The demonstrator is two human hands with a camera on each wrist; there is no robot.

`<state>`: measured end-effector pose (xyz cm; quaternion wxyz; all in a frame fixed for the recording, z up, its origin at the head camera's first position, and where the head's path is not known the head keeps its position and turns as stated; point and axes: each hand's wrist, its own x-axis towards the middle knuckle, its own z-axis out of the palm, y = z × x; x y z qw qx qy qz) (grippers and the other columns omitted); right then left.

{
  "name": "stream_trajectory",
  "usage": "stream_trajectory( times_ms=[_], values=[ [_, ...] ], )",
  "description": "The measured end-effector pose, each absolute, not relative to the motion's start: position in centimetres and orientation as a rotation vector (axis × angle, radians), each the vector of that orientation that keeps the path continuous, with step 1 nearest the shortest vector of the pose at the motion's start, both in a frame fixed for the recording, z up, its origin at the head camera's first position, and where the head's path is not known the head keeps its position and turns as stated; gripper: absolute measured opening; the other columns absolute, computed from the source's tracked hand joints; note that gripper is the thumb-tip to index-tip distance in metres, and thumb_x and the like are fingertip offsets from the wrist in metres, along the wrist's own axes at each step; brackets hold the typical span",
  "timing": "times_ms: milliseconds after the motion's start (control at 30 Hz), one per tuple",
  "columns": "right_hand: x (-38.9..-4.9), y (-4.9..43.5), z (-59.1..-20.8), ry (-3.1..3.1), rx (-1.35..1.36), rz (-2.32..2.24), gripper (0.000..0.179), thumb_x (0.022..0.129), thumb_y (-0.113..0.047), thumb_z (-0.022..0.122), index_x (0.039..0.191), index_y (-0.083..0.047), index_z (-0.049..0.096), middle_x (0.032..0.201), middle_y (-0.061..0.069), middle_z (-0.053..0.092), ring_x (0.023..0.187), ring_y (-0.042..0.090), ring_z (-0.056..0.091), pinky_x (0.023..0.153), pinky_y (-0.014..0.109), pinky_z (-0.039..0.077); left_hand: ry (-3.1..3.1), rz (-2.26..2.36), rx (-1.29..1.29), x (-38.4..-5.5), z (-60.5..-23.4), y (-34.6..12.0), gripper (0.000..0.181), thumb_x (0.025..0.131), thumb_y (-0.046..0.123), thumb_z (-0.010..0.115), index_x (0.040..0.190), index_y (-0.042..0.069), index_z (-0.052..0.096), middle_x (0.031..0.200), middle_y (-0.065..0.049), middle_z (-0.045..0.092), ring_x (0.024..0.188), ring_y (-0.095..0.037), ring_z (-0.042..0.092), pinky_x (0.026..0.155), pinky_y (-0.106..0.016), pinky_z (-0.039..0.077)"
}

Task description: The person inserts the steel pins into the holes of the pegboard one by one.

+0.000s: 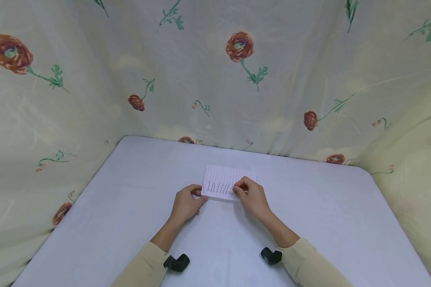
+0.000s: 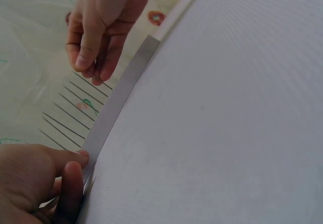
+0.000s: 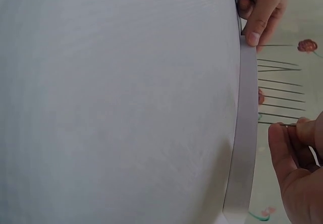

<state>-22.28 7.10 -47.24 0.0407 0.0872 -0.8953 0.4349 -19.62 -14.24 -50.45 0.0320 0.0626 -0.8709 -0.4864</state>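
Observation:
A white pegboard [image 1: 225, 173] with rows of small holes lies on the table. Thin dark pins [image 1: 217, 187] stand upright in a row near its front side, several of them, a few leaning slightly. At the board's front left corner, my left hand [image 1: 187, 204] grips it, thumb against the front edge and fingers along the left side. My right hand [image 1: 252, 197] is over the right part of the board and pinches a thin pin [image 3: 264, 123] between thumb and index finger. This pin is at the right end of the row, its lower end close at the board surface.
A white cloth-covered table [image 1: 309, 207] surrounds the board. Behind it and at both sides hangs a pale curtain [image 1: 201, 71] with a flower print. Black wrist cameras [image 1: 177, 263] sit on both forearms, beside beige sleeves [image 1: 309, 259].

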Motion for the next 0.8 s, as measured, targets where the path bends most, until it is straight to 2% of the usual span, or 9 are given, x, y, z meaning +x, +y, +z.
stream_trajectory(
  times_ms=[600,800],
  values=[
    [-22.28,7.00,-47.35,-2.790,0.268,1.262,0.001,0.095,-0.008,0.070,0.095,-0.007,0.070,0.095,0.007,0.074,0.094,0.020,0.070,0.085,0.036,0.060,-2.674,-1.500,0.196,-19.73,-50.56,-14.25,0.041,0.087,0.012,0.079,0.125,0.001,0.067,0.096,-0.008,0.066,0.046,-0.008,0.055,0.044,-0.020,0.049],
    [-22.14,7.52,-46.90,-2.854,0.248,1.273,0.014,0.093,-0.010,0.072,0.107,-0.006,0.073,0.102,0.009,0.075,0.097,0.022,0.072,0.088,0.036,0.061,-2.672,-1.514,0.203,-19.60,-50.67,-14.23,0.041,0.087,0.012,0.078,0.126,0.001,0.067,0.096,-0.008,0.066,0.046,-0.009,0.055,0.044,-0.019,0.049]
  ],
)
